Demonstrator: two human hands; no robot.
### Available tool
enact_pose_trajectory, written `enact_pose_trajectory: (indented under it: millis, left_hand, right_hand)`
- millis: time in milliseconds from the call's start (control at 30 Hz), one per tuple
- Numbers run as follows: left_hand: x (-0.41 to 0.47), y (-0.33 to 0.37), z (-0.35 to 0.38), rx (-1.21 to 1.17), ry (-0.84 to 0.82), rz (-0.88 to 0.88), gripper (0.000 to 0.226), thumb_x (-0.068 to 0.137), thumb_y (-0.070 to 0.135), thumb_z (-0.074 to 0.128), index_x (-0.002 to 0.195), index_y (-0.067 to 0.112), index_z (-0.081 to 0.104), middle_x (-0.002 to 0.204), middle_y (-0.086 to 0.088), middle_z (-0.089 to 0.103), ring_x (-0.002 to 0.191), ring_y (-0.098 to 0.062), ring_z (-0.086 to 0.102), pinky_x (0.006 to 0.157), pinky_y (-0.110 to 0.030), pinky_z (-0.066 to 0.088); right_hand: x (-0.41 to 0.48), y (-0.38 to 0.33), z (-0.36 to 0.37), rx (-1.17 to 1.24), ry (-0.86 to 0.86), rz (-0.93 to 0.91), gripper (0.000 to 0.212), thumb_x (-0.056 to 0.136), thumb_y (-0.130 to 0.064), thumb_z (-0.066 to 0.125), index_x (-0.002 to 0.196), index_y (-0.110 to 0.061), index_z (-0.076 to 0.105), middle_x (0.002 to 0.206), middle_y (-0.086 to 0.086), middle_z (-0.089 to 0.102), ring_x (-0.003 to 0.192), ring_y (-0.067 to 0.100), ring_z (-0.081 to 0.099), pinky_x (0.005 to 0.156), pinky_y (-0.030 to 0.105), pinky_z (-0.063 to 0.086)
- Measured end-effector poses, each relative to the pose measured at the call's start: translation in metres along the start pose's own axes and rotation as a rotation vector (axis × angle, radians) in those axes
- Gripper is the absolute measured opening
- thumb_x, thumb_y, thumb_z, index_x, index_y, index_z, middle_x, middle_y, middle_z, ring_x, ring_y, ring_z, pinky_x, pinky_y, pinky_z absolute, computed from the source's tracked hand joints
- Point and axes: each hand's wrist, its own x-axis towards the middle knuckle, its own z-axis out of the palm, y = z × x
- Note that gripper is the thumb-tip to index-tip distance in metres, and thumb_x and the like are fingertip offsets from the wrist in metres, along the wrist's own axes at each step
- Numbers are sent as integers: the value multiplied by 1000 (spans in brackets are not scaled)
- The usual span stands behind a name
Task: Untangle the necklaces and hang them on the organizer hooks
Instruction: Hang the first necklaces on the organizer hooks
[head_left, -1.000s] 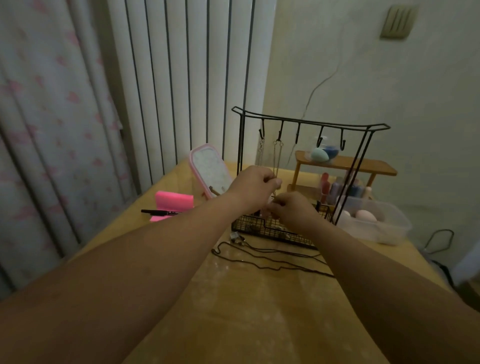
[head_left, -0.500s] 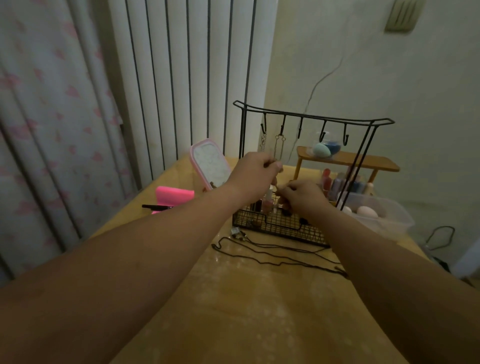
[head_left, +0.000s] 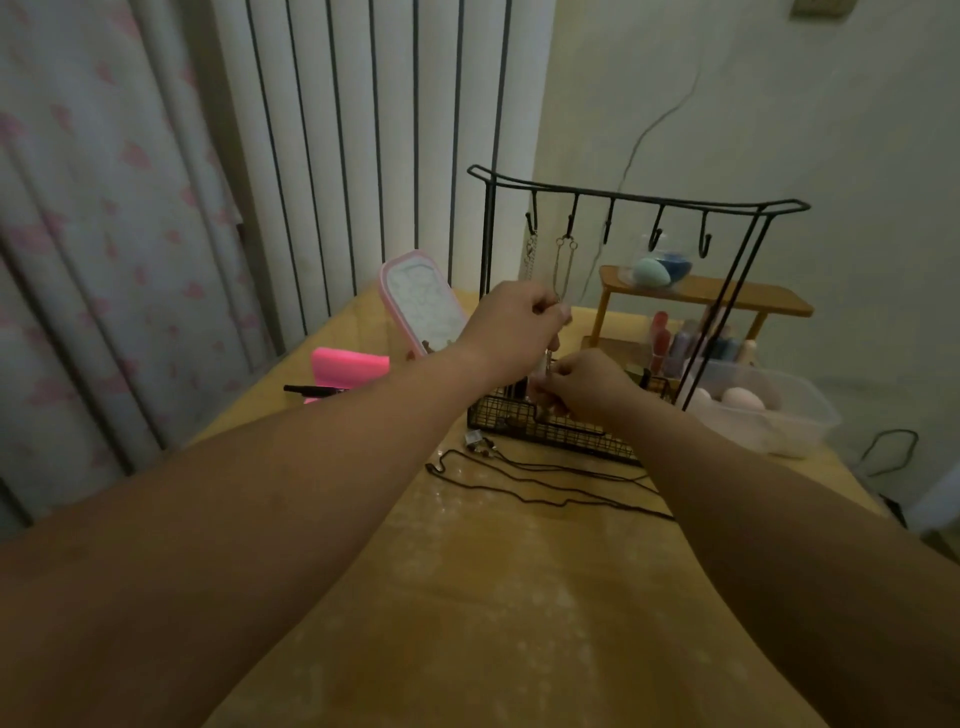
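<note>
A black wire organizer (head_left: 638, 197) stands mid-table with a row of hooks along its top bar and a mesh basket at its base. A silver chain necklace (head_left: 564, 260) hangs from the second hook, and a second silver chain (head_left: 530, 257) hangs from the first hook. My left hand (head_left: 514, 325) pinches the hanging silver chain in front of the organizer. My right hand (head_left: 587, 382) is just below it, fingers closed on the chain's lower end. A black cord necklace (head_left: 530, 475) lies loose on the table in front of the basket.
A pink-rimmed mirror (head_left: 423, 301) leans left of the organizer, with a pink case (head_left: 349, 366) and a black pen (head_left: 311, 389) beside it. A wooden shelf (head_left: 701, 296) and a clear plastic tub (head_left: 763, 415) stand at the right. Curtains hang left, a wall behind.
The view has shifted slightly and both hands sit a little higher against the organizer. They stay pinched together on the hanging chain.
</note>
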Motion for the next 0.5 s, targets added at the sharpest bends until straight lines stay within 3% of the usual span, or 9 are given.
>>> enact_pose_trajectory:
  millis: [100,267,400,500]
  left_hand:
    - [2,-7,2,10,10,2,17,105,24,60,98,15,72,76,1,71,53,4,59,60,-24,45]
    - [2,-15,4,-5,14,-13,12,104,23,60,104,19,72,76,1,71,59,0,61,65,-27,50]
    - [1,-15,5,1,13,-33,20,105,24,59,120,17,71,79,1,72,69,-6,66,68,-27,51]
    - [-1,-13,4,4,8,-41,22,105,23,58,122,17,70,79,1,72,68,-6,65,68,-28,51]
  right_hand:
    - [8,7,6,-95,17,-4,23,103,-26,63,92,-11,75,81,1,72,71,10,65,59,22,47]
    - [12,11,11,-218,19,-78,4,99,-19,69,97,-18,71,87,-8,66,76,2,60,62,21,44]
    - [12,10,8,-270,-18,-85,13,98,-16,68,108,-13,76,100,-2,70,83,5,60,74,26,50]
    - [8,10,5,-272,-27,-95,14,98,-14,65,106,-13,77,96,-4,69,83,5,60,70,24,49]
